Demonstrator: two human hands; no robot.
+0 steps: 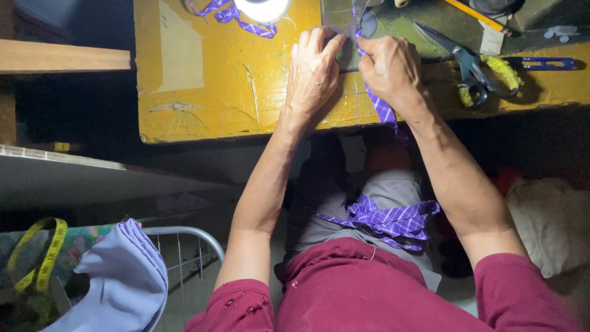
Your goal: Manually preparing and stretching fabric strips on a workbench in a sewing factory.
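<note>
Dim workroom, with a scuffed yellow table [233, 92] lit by a small lamp [265, 8] at its far edge, and both hands are up at that edge working a strip of purple checked fabric [382, 109]. Right hand [393, 71] has its thumb and fingertips closed tight on the strip near the top, and the strip runs down under that hand and drops off the table's front edge. Left hand [313, 74] lies flat just beside it, fingers curled over and pressing at the same spot, so it's touching the fabric, but I can't tell if it's really pinching it. More of the same purple cloth [387, 220] sits bunched in the person's lap on grey fabric. Right of the hands there's a pair of scissors [468, 61] with a yellow-wrapped handle, and a pencil [474, 15] further back. Down at lower left, folded lilac cloth [123, 283] and a yellow tape measure [44, 258] hang near a wire rack [184, 246]
</note>
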